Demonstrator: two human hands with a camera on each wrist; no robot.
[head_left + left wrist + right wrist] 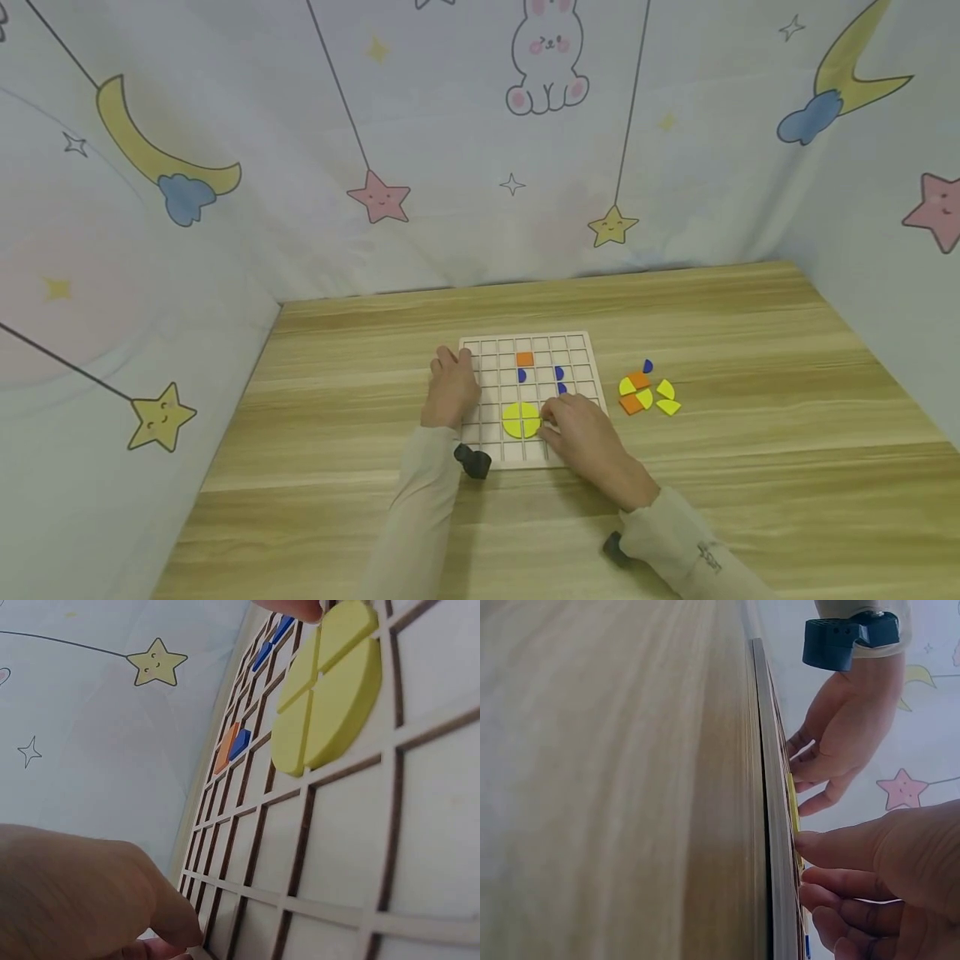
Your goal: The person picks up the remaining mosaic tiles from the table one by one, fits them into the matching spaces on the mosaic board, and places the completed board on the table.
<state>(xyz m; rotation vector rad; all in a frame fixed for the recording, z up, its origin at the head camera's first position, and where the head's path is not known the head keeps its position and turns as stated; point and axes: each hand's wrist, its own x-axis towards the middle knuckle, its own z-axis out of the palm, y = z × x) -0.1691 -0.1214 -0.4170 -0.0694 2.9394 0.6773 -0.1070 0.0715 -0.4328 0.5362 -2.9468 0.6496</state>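
A pale wooden grid board (491,392) lies flat on the table. At its left edge my left hand (453,387) grips the frame, the thumb (176,919) on the rim and the other fingers mostly hidden beneath. Four-part yellow disc made of quarter pieces (512,410) sits low in the grid. Right beside it is my right hand (588,433), thumb (832,847) and index fingertips at the disc's right edge, the other fingers loosely bent. Farther up the board are an orange square (524,359) and blue half-discs (522,376), one partly behind the right hand.
To the board's right lie loose pieces: orange squares (632,404), yellow quarter pieces (666,389) and a blue piece (648,366). Wood-grain table (337,375) surrounds the board. A printed cloth (450,133) with stars and moons hangs behind and at both sides.
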